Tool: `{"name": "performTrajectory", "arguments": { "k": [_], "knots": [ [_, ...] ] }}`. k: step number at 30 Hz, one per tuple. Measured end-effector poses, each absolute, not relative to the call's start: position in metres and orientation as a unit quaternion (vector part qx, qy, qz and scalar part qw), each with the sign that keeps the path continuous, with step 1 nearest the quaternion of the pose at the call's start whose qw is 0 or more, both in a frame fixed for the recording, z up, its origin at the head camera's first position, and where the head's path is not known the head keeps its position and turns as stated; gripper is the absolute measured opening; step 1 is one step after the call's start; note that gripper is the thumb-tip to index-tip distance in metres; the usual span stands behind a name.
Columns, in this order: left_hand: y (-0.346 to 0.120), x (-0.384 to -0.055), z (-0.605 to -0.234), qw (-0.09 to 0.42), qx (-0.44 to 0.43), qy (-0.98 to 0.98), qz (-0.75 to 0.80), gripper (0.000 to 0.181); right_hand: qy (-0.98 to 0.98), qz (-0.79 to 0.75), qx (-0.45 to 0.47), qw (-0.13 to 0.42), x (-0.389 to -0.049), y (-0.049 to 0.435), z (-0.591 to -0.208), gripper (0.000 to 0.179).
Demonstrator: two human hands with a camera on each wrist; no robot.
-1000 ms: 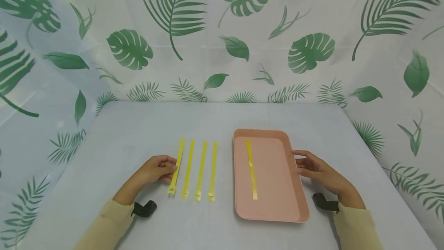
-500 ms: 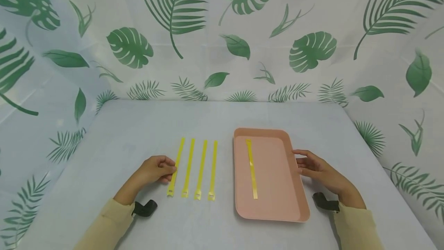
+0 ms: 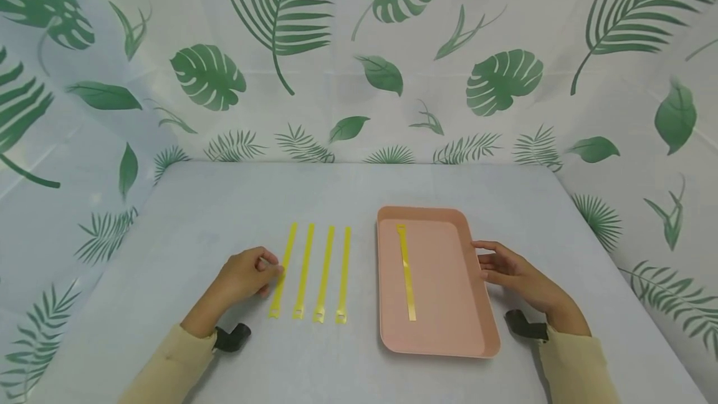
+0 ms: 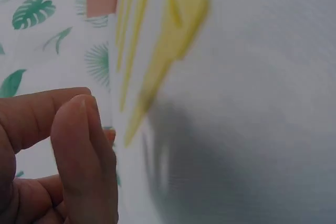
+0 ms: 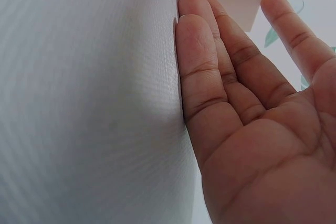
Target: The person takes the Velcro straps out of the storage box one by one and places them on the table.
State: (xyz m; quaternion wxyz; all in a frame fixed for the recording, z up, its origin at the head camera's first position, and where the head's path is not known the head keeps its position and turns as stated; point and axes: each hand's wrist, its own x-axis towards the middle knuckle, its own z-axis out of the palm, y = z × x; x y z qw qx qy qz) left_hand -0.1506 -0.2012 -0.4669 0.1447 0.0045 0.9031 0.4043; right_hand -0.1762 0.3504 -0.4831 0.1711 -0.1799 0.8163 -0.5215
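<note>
On the left side of the table lie several yellow slotted-head cable straps in a row, heads toward the person. My left hand (image 3: 244, 274) is beside the leftmost strap (image 3: 290, 242), thumb and forefinger overlapping its edge in the head view. In the left wrist view that strap (image 4: 181, 19) lies apart from the bent thumb and forefinger, which hold nothing. A pink tray (image 3: 449, 304) to the right contains one more yellow strap (image 3: 408, 279), its head at the far end. My right hand (image 3: 518, 276) has its extended fingertips at the tray's right side; its palm (image 5: 262, 145) is bare.
The other straps (image 3: 325, 273) lie side by side between the left hand and the tray, on a white-covered table (image 3: 314, 373). Black curved devices (image 3: 232, 337) sit at both wrists. A leaf-patterned sheet (image 3: 314, 80) stands behind and along the sides.
My left hand has let go of the leftmost strap and drawn slightly left, off it. That strap's head has swung slightly left and toward the person. The right hand and tray have stayed put.
</note>
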Motion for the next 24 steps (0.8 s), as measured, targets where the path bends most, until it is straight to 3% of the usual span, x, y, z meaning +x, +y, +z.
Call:
{"name": "performTrajectory", "arguments": {
  "k": [11,17,24],
  "knots": [
    [-0.186,-0.155,-0.432,0.083,0.081,0.934,0.338,0.026,0.816,-0.521,-0.181,0.174,-0.177,0.35,-0.483,0.059],
    [-0.185,-0.169,-0.423,0.044,0.171,0.921,0.346,0.024,0.818,-0.519,-0.182,0.169,-0.178,0.351,-0.482,0.058],
    [-0.177,-0.187,-0.418,0.076,0.259,0.888,0.373,0.02,0.813,-0.524,-0.185,0.172,-0.177,0.351,-0.483,0.058]
  ]
}}
